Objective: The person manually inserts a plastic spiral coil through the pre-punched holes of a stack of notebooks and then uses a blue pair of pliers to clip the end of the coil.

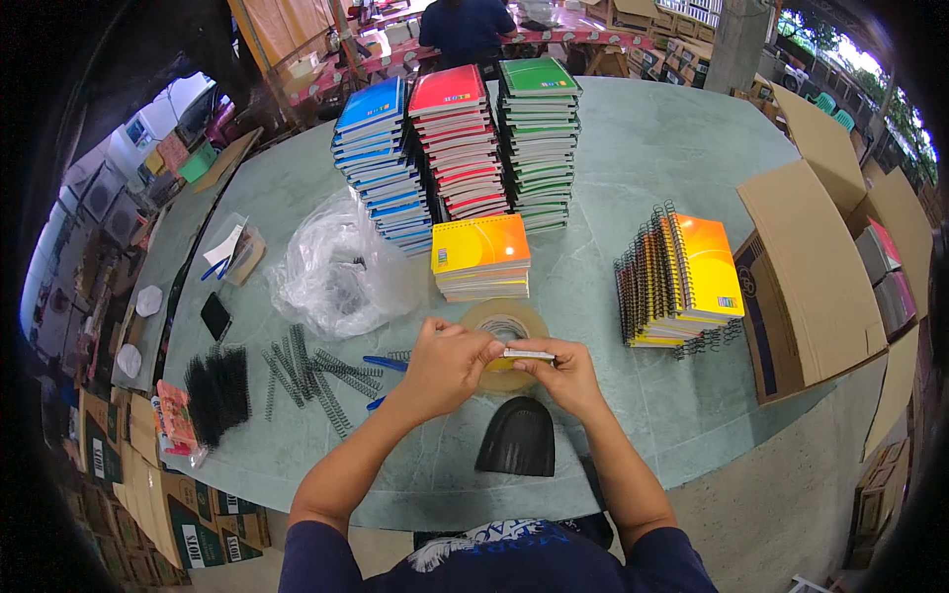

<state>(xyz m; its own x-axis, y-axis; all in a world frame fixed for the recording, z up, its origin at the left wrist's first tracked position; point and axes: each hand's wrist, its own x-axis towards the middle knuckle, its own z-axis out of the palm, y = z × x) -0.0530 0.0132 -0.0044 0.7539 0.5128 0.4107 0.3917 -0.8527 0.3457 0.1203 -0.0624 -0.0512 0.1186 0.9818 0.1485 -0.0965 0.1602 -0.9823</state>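
A thin notebook (pixel 529 354) with a yellow cover is seen nearly edge-on, its white page edges upward. My left hand (pixel 445 364) pinches one end of it and my right hand (pixel 563 378) grips the other; my fingers hide much of it. Behind my hands lies a large roll of clear tape (pixel 524 312). Beyond that stands a stack of orange-yellow notebooks (pixel 481 247). A blue-handled tool (pixel 386 363), partly covered by my left hand, rests beside loose black spiral coils (pixel 314 376). Nearest my body is a black dome-shaped piece (pixel 518 440).
Tall stacks of blue (pixel 381 163), red (pixel 455 148) and green notebooks (pixel 539 148) rise at the back. Coil-bound yellow notebooks (pixel 707 267) stand right, near an open cardboard box (pixel 811 287). On the left are a plastic bag (pixel 336 272), a phone (pixel 215 316) and bundled coils (pixel 219 390). A person (pixel 465 30) sits beyond.
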